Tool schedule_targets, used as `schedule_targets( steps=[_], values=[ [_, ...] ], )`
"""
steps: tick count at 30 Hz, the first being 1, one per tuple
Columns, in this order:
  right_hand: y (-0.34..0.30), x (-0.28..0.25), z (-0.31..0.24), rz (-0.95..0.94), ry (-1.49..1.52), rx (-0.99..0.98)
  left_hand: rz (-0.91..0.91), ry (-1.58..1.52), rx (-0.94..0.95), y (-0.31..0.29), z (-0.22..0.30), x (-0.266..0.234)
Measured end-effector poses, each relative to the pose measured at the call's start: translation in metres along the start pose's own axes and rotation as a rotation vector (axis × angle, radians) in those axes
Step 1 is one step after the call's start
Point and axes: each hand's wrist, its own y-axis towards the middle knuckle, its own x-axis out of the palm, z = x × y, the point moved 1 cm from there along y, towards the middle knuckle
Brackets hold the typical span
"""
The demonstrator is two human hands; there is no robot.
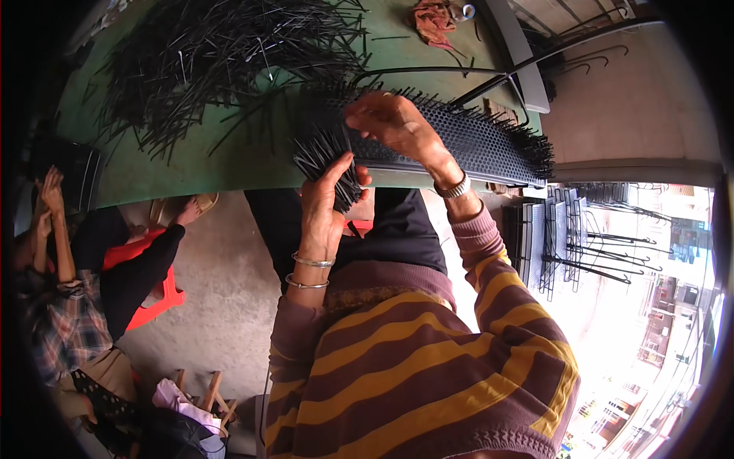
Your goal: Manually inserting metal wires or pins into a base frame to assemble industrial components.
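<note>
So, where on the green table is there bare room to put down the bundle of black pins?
Bare green table shows between the big heap of loose black pins and the table's near edge, left of the left hand holding the bundle of black pins. A smaller patch lies near the reddish cloth. The black perforated strip under the right hand crowds the right side.

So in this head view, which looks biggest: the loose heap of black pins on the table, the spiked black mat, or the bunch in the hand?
1. Heap of black pins
2. Spiked black mat, nearly as large, so the top two are close
3. Bunch of pins in the left hand, clearly smallest
</note>
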Motion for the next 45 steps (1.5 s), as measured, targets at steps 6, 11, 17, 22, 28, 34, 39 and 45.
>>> schedule_targets(
  steps=[6, 11, 17, 22, 28, 34, 39, 45],
  values=[
    [-0.004, -0.002, -0.003, -0.136, 0.219, 0.025, -0.112, 0.027, -0.025, 0.002, -0.004, 0.0],
    [-0.008, -0.015, 0.001, 0.05, 0.182, -0.017, -0.095, -0.006, -0.122, 0.002, -0.004, -0.003],
    [0.0, -0.028, -0.012, 0.471, -0.094, -0.159, -0.097, -0.087, -0.117, 0.006, -0.008, -0.009],
    [0.018, -0.027, -0.003, 0.511, -0.054, -0.308, -0.077, -0.087, -0.129, 0.001, -0.01, 0.001],
    [0.028, -0.027, 0.008, 0.473, 0.027, -0.337, -0.063, -0.071, -0.145, 0.0, -0.012, 0.001],
    [0.03, -0.025, 0.012, 0.445, 0.005, -0.353, -0.095, -0.079, -0.154, 0.004, -0.015, -0.003],
    [0.026, -0.027, 0.0, 0.467, -0.138, -0.381, -0.091, -0.087, -0.15, 0.006, -0.017, -0.003],
    [0.018, -0.029, -0.004, 0.466, -0.232, -0.394, -0.06, -0.091, -0.132, 0.002, -0.013, 0.002]
  ],
)
